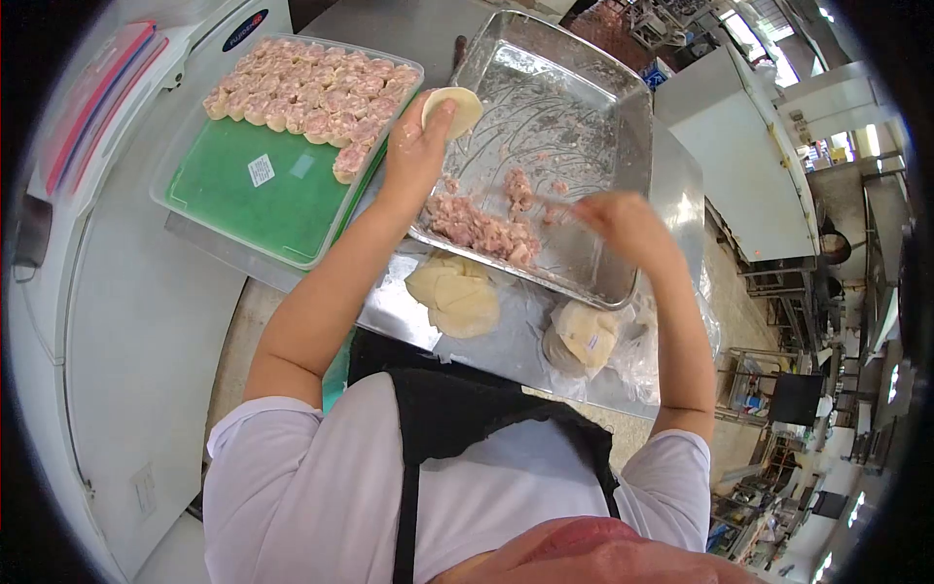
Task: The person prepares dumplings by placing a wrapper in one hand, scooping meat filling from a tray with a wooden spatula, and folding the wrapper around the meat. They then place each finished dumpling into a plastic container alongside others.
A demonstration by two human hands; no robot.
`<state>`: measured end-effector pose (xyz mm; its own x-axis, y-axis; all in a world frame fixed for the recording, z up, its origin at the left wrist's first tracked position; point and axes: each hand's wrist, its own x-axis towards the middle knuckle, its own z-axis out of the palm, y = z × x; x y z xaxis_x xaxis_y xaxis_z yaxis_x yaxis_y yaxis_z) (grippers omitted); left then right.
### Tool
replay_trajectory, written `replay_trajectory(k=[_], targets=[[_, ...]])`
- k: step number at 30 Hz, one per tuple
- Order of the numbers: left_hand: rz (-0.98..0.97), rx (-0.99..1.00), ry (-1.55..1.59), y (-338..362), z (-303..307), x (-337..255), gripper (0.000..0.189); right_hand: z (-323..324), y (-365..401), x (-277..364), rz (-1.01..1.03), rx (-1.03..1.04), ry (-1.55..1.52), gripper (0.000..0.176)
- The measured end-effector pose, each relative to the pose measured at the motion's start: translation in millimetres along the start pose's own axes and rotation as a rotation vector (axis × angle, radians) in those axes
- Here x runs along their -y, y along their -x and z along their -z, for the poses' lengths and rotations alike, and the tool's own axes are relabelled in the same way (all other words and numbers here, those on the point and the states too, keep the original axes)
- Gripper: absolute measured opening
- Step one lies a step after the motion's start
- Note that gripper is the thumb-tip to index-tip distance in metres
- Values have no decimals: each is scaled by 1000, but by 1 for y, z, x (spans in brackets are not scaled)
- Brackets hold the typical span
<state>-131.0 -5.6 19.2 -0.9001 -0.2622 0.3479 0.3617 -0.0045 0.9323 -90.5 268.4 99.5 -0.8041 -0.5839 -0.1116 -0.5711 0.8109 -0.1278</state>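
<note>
A round, pale dough wrapper [457, 109] rests in my left hand [420, 141], at the left edge of a metal tray [593, 97]. Over the tray's right part is my right hand [623, 222], blurred, its fingers closed around something thin I cannot make out, pointing at the meat. Minced meat [482, 229] is heaped along the tray's near left side, with smaller bits beyond. To the left, a clear container [316, 255] with a green base holds rows of filled dumplings [321, 88]. A stack of wrappers [457, 297] lies in front of the tray.
Beside the wrapper stack, a plastic bag of more wrappers [582, 339] sits on the metal table [525, 331]. A white appliance [126, 321] stands at the left. Coloured boards [102, 102] lean at the upper left. Kitchen shelves and equipment are at the right.
</note>
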Motion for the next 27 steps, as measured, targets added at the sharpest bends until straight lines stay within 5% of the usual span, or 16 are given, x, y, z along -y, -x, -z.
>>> replay_trajectory(k=[3, 6, 7, 11, 15, 17, 21, 24, 27], targets=[[5, -20, 28, 3, -1, -1, 34, -7, 6, -26, -327, -23, 298, 28], [-22, -55, 69, 2, -2, 0, 35, -34, 28, 11, -70, 32, 64, 25], [-39, -58, 72, 2, -4, -1, 35, -19, 28, 43, -198, 82, 82, 26], [-43, -8, 63, 3, -5, -5, 37, 2, 20, 0, -289, -9, 71, 26], [-73, -62, 21, 3, -6, -1, 37, -38, 9, -34, -203, -192, 269, 26], [-74, -80, 8, 2, -5, 2, 37, -23, 14, 18, -159, 101, -117, 23], [-12, -81, 94, 2, -8, -2, 39, -27, 2, -37, -111, -178, -137, 18], [21, -100, 167, 3, -10, -10, 40, -60, -16, -91, -352, -167, 64, 21], [28, -110, 199, 0, -9, -8, 41, -83, -32, -64, -229, -26, 141, 23]])
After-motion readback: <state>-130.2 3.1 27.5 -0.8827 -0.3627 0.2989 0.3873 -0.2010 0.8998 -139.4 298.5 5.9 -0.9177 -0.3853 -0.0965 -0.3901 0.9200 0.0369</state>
